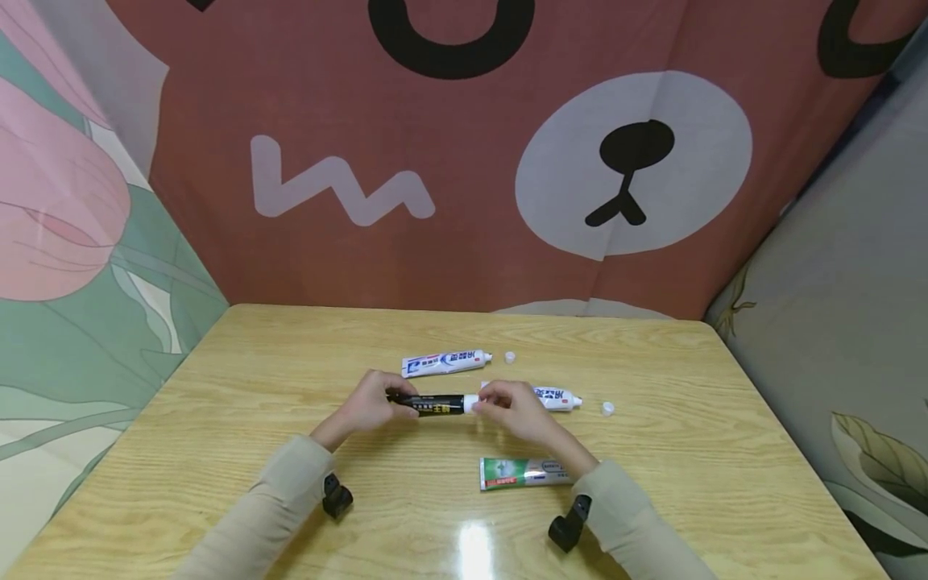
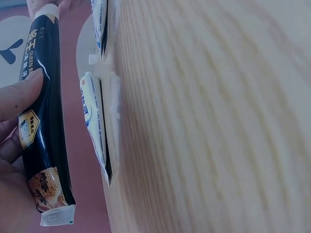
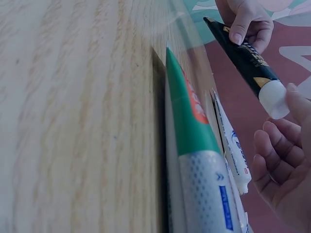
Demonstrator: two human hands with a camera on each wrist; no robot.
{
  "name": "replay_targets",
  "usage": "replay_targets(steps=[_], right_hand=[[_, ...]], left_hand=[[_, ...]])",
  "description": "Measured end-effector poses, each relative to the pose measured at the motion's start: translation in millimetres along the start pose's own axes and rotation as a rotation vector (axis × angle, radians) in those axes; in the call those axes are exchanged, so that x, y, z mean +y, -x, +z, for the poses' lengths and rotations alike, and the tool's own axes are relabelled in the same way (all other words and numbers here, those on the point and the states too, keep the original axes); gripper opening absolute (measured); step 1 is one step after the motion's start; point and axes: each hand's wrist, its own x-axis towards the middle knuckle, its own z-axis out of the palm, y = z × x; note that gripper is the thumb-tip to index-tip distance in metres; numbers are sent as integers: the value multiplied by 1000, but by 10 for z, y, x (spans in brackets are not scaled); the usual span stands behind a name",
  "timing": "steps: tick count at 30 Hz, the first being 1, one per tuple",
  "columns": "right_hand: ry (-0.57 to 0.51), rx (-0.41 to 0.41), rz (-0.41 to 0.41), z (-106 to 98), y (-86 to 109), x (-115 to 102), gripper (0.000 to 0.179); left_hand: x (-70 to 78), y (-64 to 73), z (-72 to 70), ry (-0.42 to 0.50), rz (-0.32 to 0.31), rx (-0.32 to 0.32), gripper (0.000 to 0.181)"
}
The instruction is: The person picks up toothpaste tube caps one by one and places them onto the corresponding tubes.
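A black toothpaste tube (image 1: 438,404) with gold lettering is held level above the table. My left hand (image 1: 371,400) grips its body toward the flat end, with the thumb pressed on the front (image 2: 44,102). At the other end, my right hand (image 1: 516,409) pinches the white cap (image 3: 274,99) between thumb and fingers. The cap is on the tube. Behind the hands lies a white and blue toothpaste tube (image 1: 444,363); another white and blue tube (image 1: 557,399) is partly hidden by the right hand. A green and silver toothpaste tube (image 1: 516,473) lies below the right wrist, which covers its right end.
Two small white caps lie loose, one cap (image 1: 510,357) near the far tube's nozzle, the other cap (image 1: 607,408) right of the second tube. The wooden table (image 1: 290,354) meets a brown patterned cloth (image 1: 449,266) at its back edge.
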Motion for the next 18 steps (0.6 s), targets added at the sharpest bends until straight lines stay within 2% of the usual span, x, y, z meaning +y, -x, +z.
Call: replay_targets(steps=[6,10,14,18], right_hand=[[17,-15,-22,-8,-4,5,35],[19,-18,6,-49,8,-30,24],[-7,-30,1,-85,3,-54,37],[-1,-52,-21,-84,-1,-69,33]], left_hand=[[17,-15,9,23,-17,-12,16],[7,-23,11,39,-32,-13,15],[6,-21,14,35,-31,-10,15],[11,-14,13,29,-21,-14,15]])
